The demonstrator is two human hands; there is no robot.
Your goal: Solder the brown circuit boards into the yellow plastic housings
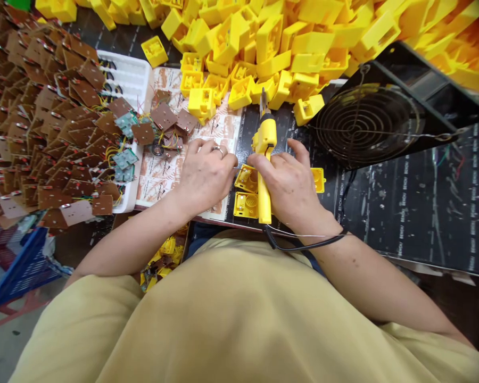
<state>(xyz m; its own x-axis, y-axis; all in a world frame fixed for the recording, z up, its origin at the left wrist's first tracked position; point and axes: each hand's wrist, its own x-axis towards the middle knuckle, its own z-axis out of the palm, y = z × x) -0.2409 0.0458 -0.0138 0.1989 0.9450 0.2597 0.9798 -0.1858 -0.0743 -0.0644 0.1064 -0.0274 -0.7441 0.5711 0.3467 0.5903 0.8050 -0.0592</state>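
My right hand (293, 183) is closed around a yellow soldering gun (265, 199), its metal tip pointing away from me and its black cable running back over my right wrist. Below and beside the gun lie small yellow plastic housings: one (245, 178) between my hands, another (245, 205) nearer the table edge, and a third (318, 180) partly hidden behind my right hand. My left hand (207, 173), with a ring on one finger, rests just left of the first housing. Its fingers are curled together, and a thin strand shows at their tips; what they hold is hard to make out.
Brown circuit boards (64, 133) are heaped at left, some over a white tray (138, 69). A large pile of yellow housings (263, 42) fills the back. A black fan (367, 117) stands at right. Below left is a blue crate (19, 266).
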